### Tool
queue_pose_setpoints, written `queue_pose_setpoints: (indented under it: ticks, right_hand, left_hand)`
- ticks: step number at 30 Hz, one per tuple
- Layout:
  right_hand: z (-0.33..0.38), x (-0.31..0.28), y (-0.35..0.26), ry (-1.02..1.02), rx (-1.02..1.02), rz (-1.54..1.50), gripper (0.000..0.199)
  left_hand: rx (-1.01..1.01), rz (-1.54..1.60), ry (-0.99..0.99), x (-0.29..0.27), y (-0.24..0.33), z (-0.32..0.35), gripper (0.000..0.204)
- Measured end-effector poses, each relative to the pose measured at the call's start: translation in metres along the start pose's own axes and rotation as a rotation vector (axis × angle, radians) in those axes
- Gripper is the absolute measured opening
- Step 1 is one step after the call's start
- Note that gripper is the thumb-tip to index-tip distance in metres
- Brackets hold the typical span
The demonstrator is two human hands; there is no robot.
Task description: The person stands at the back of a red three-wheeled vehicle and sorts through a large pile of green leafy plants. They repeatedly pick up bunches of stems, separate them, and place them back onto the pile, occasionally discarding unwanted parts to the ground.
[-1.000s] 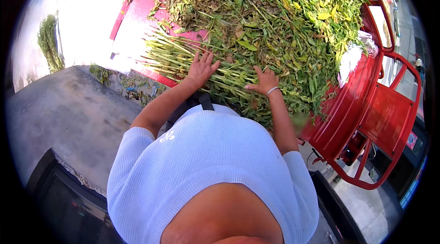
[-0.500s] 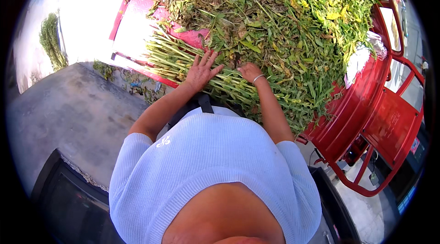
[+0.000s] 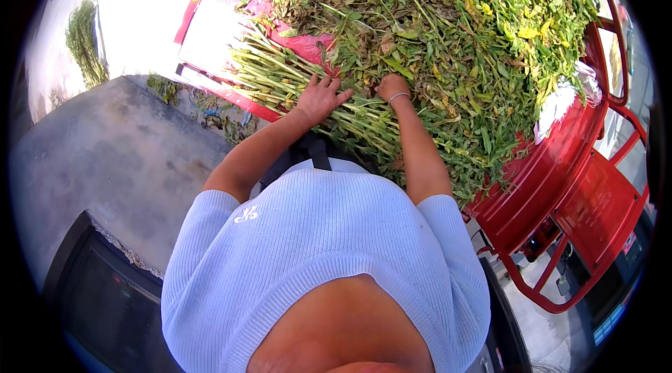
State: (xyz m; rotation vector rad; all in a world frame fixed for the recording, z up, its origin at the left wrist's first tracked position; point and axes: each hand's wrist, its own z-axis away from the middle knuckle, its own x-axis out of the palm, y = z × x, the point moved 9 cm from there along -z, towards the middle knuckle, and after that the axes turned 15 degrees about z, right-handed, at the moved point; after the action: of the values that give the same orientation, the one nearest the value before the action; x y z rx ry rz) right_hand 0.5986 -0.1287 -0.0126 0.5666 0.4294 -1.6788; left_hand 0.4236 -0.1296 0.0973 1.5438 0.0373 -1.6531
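A big heap of green leafy plant stalks [image 3: 448, 30] fills the bed of a red cart [image 3: 553, 163]. My left hand [image 3: 318, 96] lies flat, fingers spread, on a bundle of pale green stems [image 3: 280, 79] at the near edge of the heap. My right hand [image 3: 392, 86], a thin bangle on its wrist, is curled into the stalks just to the right, fingers closed among them. My light blue knitted top [image 3: 322, 247] fills the lower middle of the view.
The red cart's frame and rails [image 3: 595, 233] stand at the right. Grey concrete ground [image 3: 105, 163] lies at the left, with plant scraps [image 3: 210, 110] under the cart's edge. A dark box-like object [image 3: 98, 303] sits at the lower left.
My right hand has moved left and further into the heap, closing on stalks. My left hand has stayed flat on the stem bundle, shifting only slightly.
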Motion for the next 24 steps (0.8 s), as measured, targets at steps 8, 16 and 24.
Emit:
queue_pose_setpoints:
  ticks: [8,16,24]
  right_hand:
    - [0.099,-0.098,0.130,0.908,0.236,-0.354,0.021]
    - [0.110,-0.197,0.161,0.957,0.329,-0.011,0.048]
    - [-0.009,-0.222,0.021,0.506,0.290,0.129,0.060]
  left_hand:
    - [-0.014,-0.025,-0.041,0.007,-0.006,-0.003,0.047]
    - [-0.041,0.045,-0.104,0.002,-0.006,-0.004,0.047]
    - [-0.044,-0.020,-0.143,-0.001,-0.003,-0.004,0.048]
